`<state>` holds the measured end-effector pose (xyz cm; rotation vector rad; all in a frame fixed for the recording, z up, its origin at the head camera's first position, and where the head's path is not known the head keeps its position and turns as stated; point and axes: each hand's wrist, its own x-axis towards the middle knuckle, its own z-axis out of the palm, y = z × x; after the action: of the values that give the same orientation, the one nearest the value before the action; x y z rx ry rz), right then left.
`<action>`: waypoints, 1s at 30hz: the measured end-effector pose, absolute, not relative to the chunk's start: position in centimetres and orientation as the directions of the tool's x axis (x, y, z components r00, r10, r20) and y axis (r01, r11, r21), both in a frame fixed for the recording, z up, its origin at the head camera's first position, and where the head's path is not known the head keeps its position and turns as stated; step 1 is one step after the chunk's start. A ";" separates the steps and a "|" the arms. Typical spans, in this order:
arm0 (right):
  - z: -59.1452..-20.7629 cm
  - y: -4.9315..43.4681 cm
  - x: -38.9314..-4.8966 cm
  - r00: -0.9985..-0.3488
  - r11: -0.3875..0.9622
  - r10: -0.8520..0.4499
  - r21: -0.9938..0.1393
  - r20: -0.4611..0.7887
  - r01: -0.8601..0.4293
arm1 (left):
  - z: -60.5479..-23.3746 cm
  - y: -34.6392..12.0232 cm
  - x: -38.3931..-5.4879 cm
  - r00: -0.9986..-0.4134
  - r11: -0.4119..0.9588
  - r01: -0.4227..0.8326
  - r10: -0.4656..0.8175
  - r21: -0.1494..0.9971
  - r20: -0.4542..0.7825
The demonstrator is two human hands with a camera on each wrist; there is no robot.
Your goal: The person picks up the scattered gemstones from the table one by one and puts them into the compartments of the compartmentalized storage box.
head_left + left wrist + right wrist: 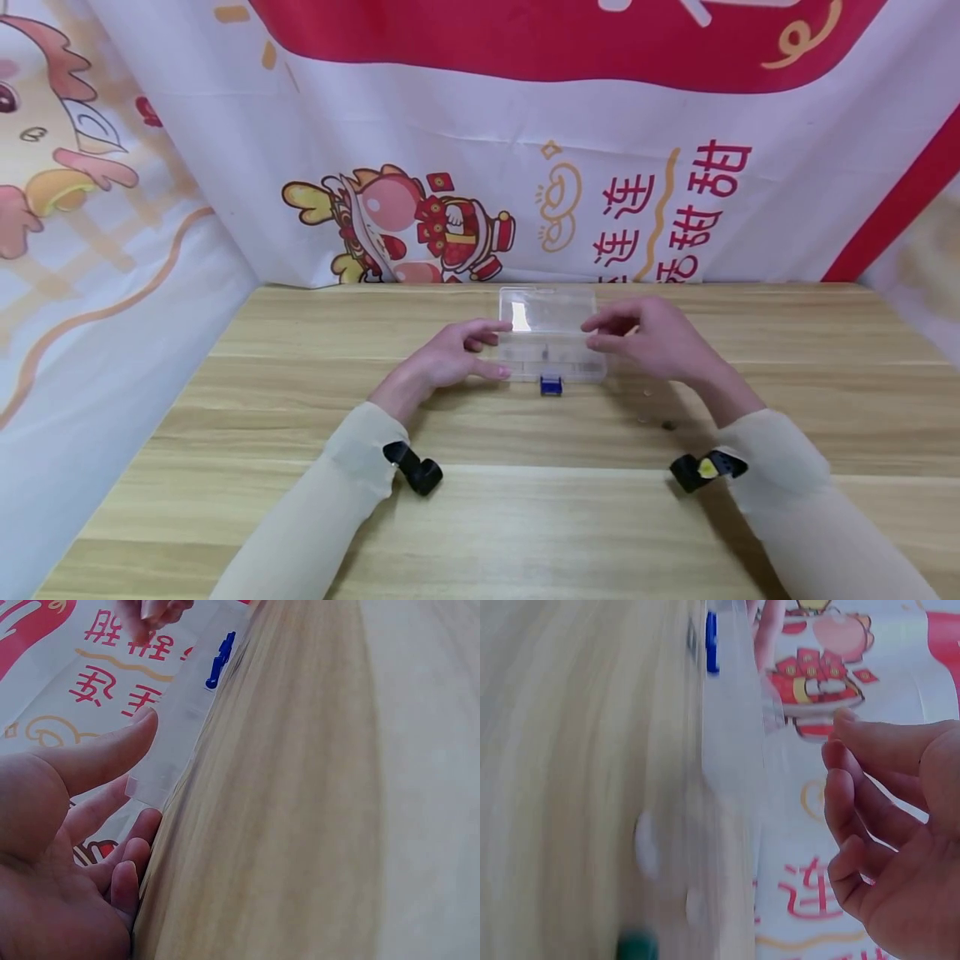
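A clear plastic compartment box (pixel 525 369) lies on the table with its lid (pixel 555 310) raised toward the back. Its blue latch (pixel 551 386) sits at the front edge, and a small dark item (pixel 545 352) shows inside. My left hand (pixel 453 354) is at the box's left end, thumb near the front corner and index finger by the hinge side, fingers loosely extended. Over the right end is my right hand (pixel 648 337), its fingers bent loosely. In the right wrist view its thumb and index fingertips are close together, with nothing visible between them.
Right of the box lie a small dark green piece (pixel 668 425) and a small clear piece (pixel 647 392); white oval pieces (pixel 646 844) show in the right wrist view. A printed cloth (pixel 450 108) hangs behind the wooden table (pixel 510 533).
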<state>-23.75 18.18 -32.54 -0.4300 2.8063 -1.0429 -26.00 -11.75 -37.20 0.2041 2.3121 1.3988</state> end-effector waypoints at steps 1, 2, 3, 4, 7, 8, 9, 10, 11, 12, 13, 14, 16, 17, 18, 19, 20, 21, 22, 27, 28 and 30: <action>-32.7 18.8 -23.7 -0.950 0.720 -0.311 -0.656 -0.012 -0.227 | -37.2 -11.7 -26.0 -0.897 0.480 -0.094 0.338 0.872 -0.283; -32.9 19.5 -23.6 -0.947 0.717 -0.320 -0.657 -0.014 -0.233 | -37.2 -11.7 -26.0 -0.897 0.479 -0.095 0.338 0.873 -0.283; -33.1 20.1 -23.6 -0.944 0.713 -0.329 -0.663 -0.026 -0.230 | -37.3 -11.7 -26.0 -0.898 0.479 -0.096 0.337 0.872 -0.284; -33.3 20.8 -23.6 -0.938 0.707 -0.346 -0.668 -0.039 -0.233 | -37.3 -11.7 -26.0 -0.898 0.480 -0.097 0.336 0.872 -0.285; -34.1 22.8 -23.7 -0.911 0.693 -0.402 -0.681 -0.093 -0.236 | -37.3 -11.7 -25.9 -0.898 0.483 -0.096 0.335 0.870 -0.285; -34.4 23.4 -23.7 -0.903 0.691 -0.415 -0.686 -0.117 -0.229 | -37.3 -11.7 -26.0 -0.898 0.484 -0.097 0.334 0.870 -0.286; -34.6 23.9 -23.8 -0.894 0.688 -0.426 -0.692 -0.143 -0.217 | -37.3 -11.7 -26.0 -0.898 0.485 -0.097 0.333 0.869 -0.286; -34.8 24.4 -23.8 -0.885 0.689 -0.435 -0.694 -0.165 -0.210 | -37.3 -11.7 -26.0 -0.899 0.485 -0.097 0.333 0.869 -0.286; -35.0 24.8 -23.9 -0.879 0.690 -0.439 -0.696 -0.188 -0.196 | -37.3 -11.7 -26.0 -0.899 0.487 -0.095 0.332 0.868 -0.285; -35.2 25.2 -24.0 -0.873 0.692 -0.441 -0.700 -0.211 -0.180 | -37.3 -11.7 -26.0 -0.899 0.487 -0.096 0.331 0.868 -0.285; -35.3 25.5 -24.0 -0.867 0.692 -0.442 -0.702 -0.230 -0.167 | -37.2 -11.7 -26.0 -0.900 0.488 -0.097 0.329 0.868 -0.286; -35.5 25.7 -24.1 -0.862 0.690 -0.445 -0.706 -0.244 -0.156 | -37.2 -11.7 -26.0 -0.900 0.489 -0.100 0.327 0.867 -0.288; -35.6 26.1 -24.2 -0.853 0.690 -0.449 -0.711 -0.268 -0.140 | -37.2 -11.7 -26.0 -0.900 0.491 -0.097 0.327 0.866 -0.287; -35.7 26.2 -24.2 -0.849 0.688 -0.450 -0.713 -0.278 -0.132 | -37.2 -11.7 -26.0 -0.900 0.493 -0.098 0.327 0.865 -0.288; -35.8 26.3 -24.3 -0.846 0.688 -0.451 -0.715 -0.285 -0.126 | -37.2 -11.7 -26.0 -0.899 0.494 -0.100 0.326 0.864 -0.291; -35.8 26.3 -24.3 -0.844 0.689 -0.451 -0.715 -0.291 -0.122 | -37.2 -11.7 -26.0 -0.899 0.495 -0.102 0.326 0.863 -0.293; -35.8 26.4 -24.3 -0.842 0.690 -0.451 -0.714 -0.296 -0.118 | -37.2 -11.7 -26.0 -0.898 0.497 -0.102 0.326 0.862 -0.294; -35.9 26.4 -24.3 -0.840 0.690 -0.451 -0.715 -0.302 -0.113 | -37.2 -11.7 -26.0 -0.898 0.497 -0.103 0.326 0.861 -0.295; -35.9 26.4 -24.4 -0.838 0.689 -0.450 -0.716 -0.308 -0.108 | -37.2 -11.7 -26.0 -0.898 0.498 -0.104 0.326 0.861 -0.297; -36.1 26.4 -24.7 -0.835 0.694 -0.445 -0.714 -0.323 -0.093 | -37.2 -11.7 -26.1 -0.899 0.502 -0.109 0.320 0.858 -0.301; -36.2 26.4 -24.7 -0.835 0.695 -0.444 -0.713 -0.326 -0.092 | -37.2 -11.7 -26.1 -0.899 0.503 -0.108 0.319 0.857 -0.301; -36.2 26.3 -24.8 -0.837 0.702 -0.438 -0.707 -0.329 -0.090 | -37.2 -11.9 -26.1 -0.898 0.504 -0.103 0.324 0.857 -0.299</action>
<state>-24.82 26.30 -36.21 -0.4049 2.4291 -0.9738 -26.10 -11.85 -37.21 0.1825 2.3269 1.3673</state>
